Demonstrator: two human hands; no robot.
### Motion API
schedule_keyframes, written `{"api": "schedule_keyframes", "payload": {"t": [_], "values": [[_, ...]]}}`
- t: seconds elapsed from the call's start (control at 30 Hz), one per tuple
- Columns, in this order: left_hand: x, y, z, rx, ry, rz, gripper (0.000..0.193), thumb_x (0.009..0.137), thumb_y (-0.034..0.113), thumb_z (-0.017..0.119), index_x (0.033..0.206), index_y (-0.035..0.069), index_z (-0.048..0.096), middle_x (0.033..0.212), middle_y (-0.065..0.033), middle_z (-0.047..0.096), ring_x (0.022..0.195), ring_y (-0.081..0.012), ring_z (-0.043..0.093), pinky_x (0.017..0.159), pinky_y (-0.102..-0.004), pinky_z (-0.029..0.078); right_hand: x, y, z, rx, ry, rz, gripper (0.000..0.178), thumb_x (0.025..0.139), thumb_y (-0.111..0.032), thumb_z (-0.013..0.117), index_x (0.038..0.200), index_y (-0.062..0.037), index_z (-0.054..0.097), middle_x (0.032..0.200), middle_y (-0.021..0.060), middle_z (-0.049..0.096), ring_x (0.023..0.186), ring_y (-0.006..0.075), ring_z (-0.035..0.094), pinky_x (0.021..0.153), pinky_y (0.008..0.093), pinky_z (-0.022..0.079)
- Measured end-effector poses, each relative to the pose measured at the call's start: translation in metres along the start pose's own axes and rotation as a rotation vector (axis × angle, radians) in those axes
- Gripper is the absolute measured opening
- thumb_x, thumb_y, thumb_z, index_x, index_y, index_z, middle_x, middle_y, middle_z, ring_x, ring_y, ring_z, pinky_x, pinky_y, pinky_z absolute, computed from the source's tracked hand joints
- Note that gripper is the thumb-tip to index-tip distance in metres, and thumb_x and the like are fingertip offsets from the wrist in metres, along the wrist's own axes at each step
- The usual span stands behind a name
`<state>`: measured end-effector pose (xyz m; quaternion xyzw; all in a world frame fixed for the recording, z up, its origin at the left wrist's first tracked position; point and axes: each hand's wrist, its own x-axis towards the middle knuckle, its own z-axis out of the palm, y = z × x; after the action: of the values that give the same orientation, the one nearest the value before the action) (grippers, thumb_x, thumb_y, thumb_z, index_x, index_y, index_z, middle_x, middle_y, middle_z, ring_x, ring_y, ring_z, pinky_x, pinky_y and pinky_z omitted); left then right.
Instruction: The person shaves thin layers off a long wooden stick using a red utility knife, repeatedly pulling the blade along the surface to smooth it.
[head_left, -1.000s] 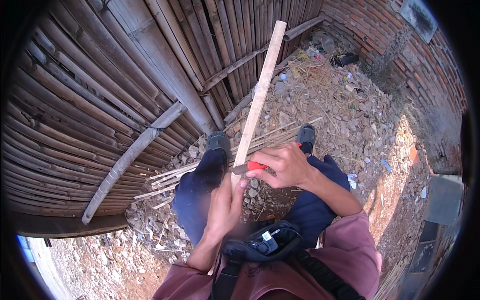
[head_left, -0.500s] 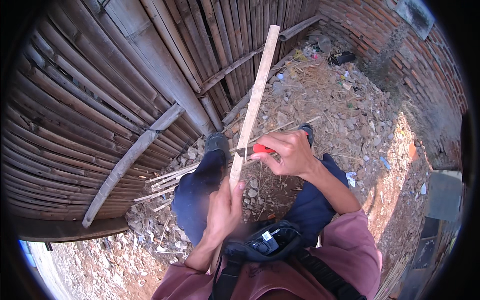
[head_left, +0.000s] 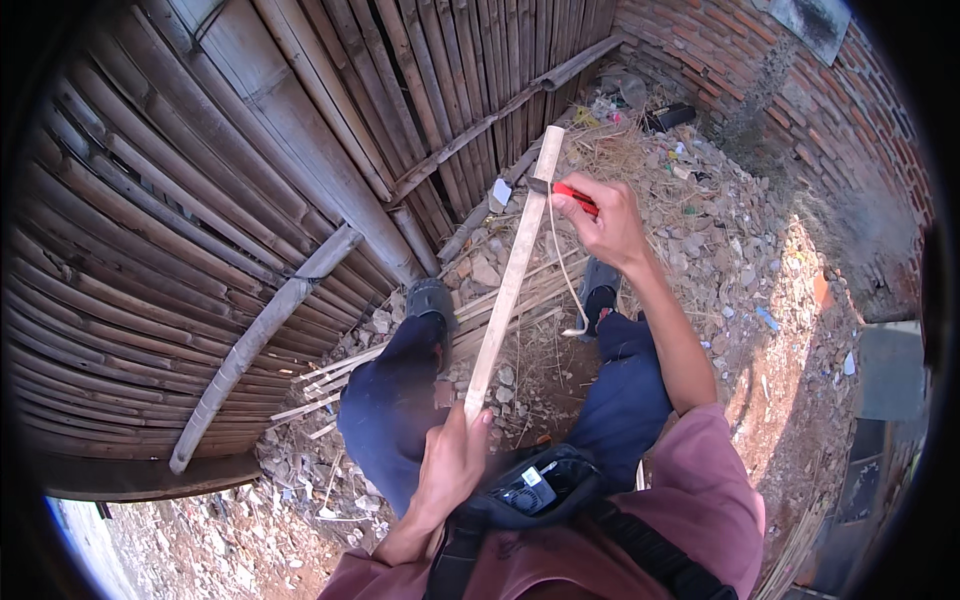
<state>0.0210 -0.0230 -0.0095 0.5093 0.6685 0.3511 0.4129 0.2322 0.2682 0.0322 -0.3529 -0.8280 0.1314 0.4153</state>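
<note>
Gripping the nearer part of the pale strip [head_left: 508,290]: left hand [head_left: 453,458] | thin shaving [head_left: 563,268] (curled at its tip) dangling right of the strip | right hand [head_left: 612,222] clasping a red-handled knife [head_left: 578,196], blade [head_left: 539,186] against the strip near its far end | loose slats [head_left: 330,382] on the ground beneath the strip | bamboo wall [head_left: 190,230] left of it

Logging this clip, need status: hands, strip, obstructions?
Left hand gripping long, pale wooden strip. Right hand on red-handled knife, blade near strip's far end. Thin, pale shaving dangling by blade.
</note>
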Motion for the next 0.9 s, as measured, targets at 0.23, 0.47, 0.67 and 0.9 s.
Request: {"api": "schedule_keyframes", "payload": {"t": [0.23,0.47,0.67,0.9], "values": [[-0.008,-0.006,-0.006,0.061,0.037,0.016,0.026,0.109,0.02,0.057,0.105,-0.005,0.057,0.072,-0.0328,0.064,0.076,-0.0561,0.067,0.062,-0.0564,0.049,0.004,0.011,0.01,-0.043,-0.101,-0.048,0.033,0.096,-0.04,0.075,0.101,-0.0067,0.078,0.07,0.0128,0.068,0.061,0.031,0.065,0.06,0.0396,0.048],[-0.041,-0.012,-0.006,0.056,-0.002,-0.028,0.026,0.109,0.02,0.057,0.106,-0.006,0.058,0.073,-0.0326,0.064,0.08,-0.0562,0.066,0.062,-0.0533,0.051,0.053,0.102,-0.011,-0.103,0.122,0.348,0.044,0.103,-0.047,0.061,0.105,-0.0069,0.078,0.086,0.0195,0.075,0.083,0.0377,0.072,0.074,0.046,0.054],[-0.037,-0.017,-0.019,-0.049,0.055,-0.037,0.025,0.111,0.021,0.054,0.113,-0.003,0.061,0.069,-0.0167,0.06,0.062,-0.0195,0.06,0.062,-0.0389,0.049,0.043,0.179,-0.031,-0.59,-0.399,0.427,0.054,0.101,-0.055,0.061,0.116,-0.0036,0.072,0.102,0.0275,0.074,0.105,0.0459,0.07,0.089,0.0541,0.052],[-0.012,-0.009,-0.034,-0.433,-0.092,0.014,0.037,0.116,0.04,0.044,0.097,0.009,0.048,0.068,0.0063,0.039,0.049,-0.0018,0.033,0.042,-0.0217,0.025,0.032,0.084,-0.009,0.01,-0.091,0.306,0.044,0.107,-0.045,0.06,0.112,-0.0023,0.068,0.095,0.0135,0.073,0.086,0.0256,0.067,0.08,0.0396,0.051]]}}
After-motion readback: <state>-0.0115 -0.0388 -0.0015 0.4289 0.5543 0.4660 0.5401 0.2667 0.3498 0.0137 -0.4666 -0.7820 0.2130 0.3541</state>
